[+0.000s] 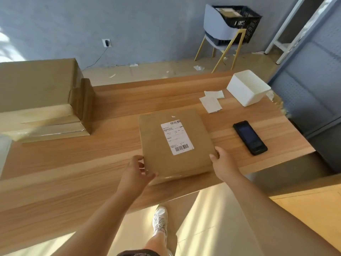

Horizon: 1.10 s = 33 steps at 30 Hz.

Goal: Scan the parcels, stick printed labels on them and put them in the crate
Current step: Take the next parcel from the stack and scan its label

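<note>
**Operator:** Where does the parcel (156, 145) sit?

**Inspector:** Flat on the bench (110, 100), by its near edge, label (177, 137) up. Your left grip (137, 169) clasps its near-left corner. Your right grip (221, 161) curls round the near-right corner, thumb on top. The scanner (250, 137) lies toward the right edge.

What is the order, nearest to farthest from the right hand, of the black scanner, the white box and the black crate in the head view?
1. black scanner, on the table, right of the right hand.
2. white box, far right table corner.
3. black crate, on the chair behind.
</note>
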### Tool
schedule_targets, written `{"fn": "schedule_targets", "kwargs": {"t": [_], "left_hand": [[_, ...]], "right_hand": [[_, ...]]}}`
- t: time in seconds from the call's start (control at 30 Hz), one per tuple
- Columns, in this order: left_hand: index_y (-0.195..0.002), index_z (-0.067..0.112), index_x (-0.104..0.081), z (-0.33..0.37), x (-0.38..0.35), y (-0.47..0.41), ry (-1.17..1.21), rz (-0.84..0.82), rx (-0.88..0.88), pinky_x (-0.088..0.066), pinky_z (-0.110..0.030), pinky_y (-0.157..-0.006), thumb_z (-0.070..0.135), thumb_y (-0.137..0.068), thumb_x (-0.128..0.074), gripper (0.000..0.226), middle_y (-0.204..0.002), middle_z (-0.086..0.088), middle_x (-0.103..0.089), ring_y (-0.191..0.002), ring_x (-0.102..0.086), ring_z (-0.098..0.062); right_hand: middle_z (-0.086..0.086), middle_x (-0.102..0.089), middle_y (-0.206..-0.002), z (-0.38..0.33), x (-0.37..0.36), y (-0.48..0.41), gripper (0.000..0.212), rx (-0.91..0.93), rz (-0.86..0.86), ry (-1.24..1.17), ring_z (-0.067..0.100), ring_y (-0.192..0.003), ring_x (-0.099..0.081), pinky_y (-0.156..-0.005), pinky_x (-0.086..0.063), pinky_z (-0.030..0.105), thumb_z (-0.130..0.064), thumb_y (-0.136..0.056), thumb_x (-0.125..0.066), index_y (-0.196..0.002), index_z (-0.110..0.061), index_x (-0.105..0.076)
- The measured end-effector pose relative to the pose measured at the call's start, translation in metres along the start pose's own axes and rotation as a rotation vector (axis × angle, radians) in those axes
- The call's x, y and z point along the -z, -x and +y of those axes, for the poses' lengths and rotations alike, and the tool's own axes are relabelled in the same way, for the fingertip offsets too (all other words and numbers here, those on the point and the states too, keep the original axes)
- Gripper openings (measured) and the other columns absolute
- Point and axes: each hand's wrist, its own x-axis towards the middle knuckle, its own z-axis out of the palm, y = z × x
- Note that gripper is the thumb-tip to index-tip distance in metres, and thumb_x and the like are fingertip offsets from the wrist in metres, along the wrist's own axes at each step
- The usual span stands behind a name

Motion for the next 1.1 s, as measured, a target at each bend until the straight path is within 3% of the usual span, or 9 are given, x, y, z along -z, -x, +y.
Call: {"fn": "schedule_targets", "kwargs": {"t": [0.1,0.23,0.33,0.43,0.53,0.63,0.77,0.93,1.1], "left_hand": [[-0.129,0.020,-0.045,0.011,-0.009,-0.017,-0.092,0.033,-0.058,-0.048,-0.029,-0.076,0.024,-0.071,-0.079,0.067,-0.112,-0.001,-0.054,-0.090,-0.059,-0.014],[-0.126,0.014,-0.052,0.025,-0.015,-0.040,-0.192,0.056,-0.107,-0.050,-0.036,-0.088,0.024,-0.072,-0.078,0.062,-0.119,-0.004,-0.049,-0.097,-0.057,-0.019],[-0.120,0.014,-0.058,0.034,-0.019,-0.054,-0.310,0.078,-0.138,-0.039,-0.031,-0.097,0.028,-0.075,-0.075,0.050,-0.125,-0.005,-0.041,-0.113,-0.044,-0.026],[-0.114,0.016,-0.062,0.046,-0.022,-0.064,-0.425,0.121,-0.216,-0.035,-0.034,-0.097,0.033,-0.077,-0.073,0.042,-0.127,-0.003,-0.039,-0.118,-0.032,-0.029],[-0.112,0.014,-0.064,0.060,-0.031,-0.070,-0.510,0.125,-0.333,-0.037,-0.040,-0.095,0.030,-0.077,-0.073,0.039,-0.122,-0.003,-0.049,-0.115,-0.037,-0.032],[-0.105,0.013,-0.069,0.077,-0.049,-0.076,-0.555,0.121,-0.428,-0.045,-0.047,-0.089,0.024,-0.074,-0.076,0.034,-0.113,-0.004,-0.059,-0.107,-0.047,-0.035],[-0.107,0.015,-0.069,0.100,-0.082,-0.085,-0.570,0.112,-0.464,-0.048,-0.051,-0.086,0.025,-0.074,-0.077,0.035,-0.115,-0.005,-0.060,-0.109,-0.050,-0.034],[-0.104,0.014,-0.069,0.120,-0.126,-0.088,-0.575,0.172,-0.389,-0.047,-0.054,-0.087,0.039,-0.072,-0.065,0.040,-0.116,-0.005,-0.061,-0.109,-0.053,-0.036],[-0.103,0.018,-0.071,0.128,-0.159,-0.081,-0.568,0.236,-0.310,-0.042,-0.056,-0.088,0.022,-0.066,-0.083,0.038,-0.117,-0.006,-0.061,-0.108,-0.055,-0.038]], "right_hand": [[0.002,-0.033,-0.153,-0.004,0.005,-0.021,0.055,0.019,-0.065,0.034,0.023,-0.140,-0.033,-0.109,-0.032,0.035,-0.025,-0.101,-0.044,-0.152,-0.019,-0.023],[0.001,-0.031,-0.155,-0.003,0.019,-0.045,0.057,0.049,-0.118,0.067,0.022,-0.140,-0.032,-0.109,-0.032,0.035,-0.029,-0.101,-0.044,-0.152,-0.024,-0.020],[-0.002,-0.043,-0.147,0.003,0.030,-0.059,0.054,0.074,-0.126,0.065,0.018,-0.133,-0.042,-0.102,-0.039,0.033,-0.032,-0.098,-0.051,-0.148,-0.024,-0.033],[-0.006,-0.059,-0.127,0.014,0.043,-0.068,0.038,0.114,-0.066,0.129,0.012,-0.110,-0.055,-0.087,-0.043,0.026,-0.034,-0.096,-0.053,-0.131,-0.021,-0.054],[-0.011,-0.059,-0.104,0.029,0.058,-0.076,0.030,0.096,-0.032,0.187,0.009,-0.096,-0.053,-0.079,-0.042,0.025,-0.033,-0.096,-0.053,-0.122,-0.020,-0.060],[-0.006,-0.064,-0.109,0.047,0.073,-0.090,0.032,0.033,0.007,0.273,0.016,-0.098,-0.058,-0.078,-0.048,0.030,-0.035,-0.096,-0.052,-0.123,-0.020,-0.059],[0.004,-0.052,-0.131,0.070,0.097,-0.123,0.048,-0.057,0.064,0.432,0.026,-0.117,-0.051,-0.088,-0.048,0.037,-0.040,-0.093,-0.054,-0.135,-0.018,-0.045],[0.013,-0.024,-0.148,0.088,0.117,-0.162,0.092,-0.095,0.055,0.553,0.033,-0.133,-0.027,-0.106,-0.034,0.042,-0.055,-0.082,-0.063,-0.149,-0.014,-0.014],[0.015,-0.014,-0.151,0.105,0.123,-0.192,0.120,-0.080,-0.090,0.625,0.034,-0.136,-0.023,-0.109,-0.031,0.043,-0.069,-0.072,-0.064,-0.150,-0.010,0.004]]}}
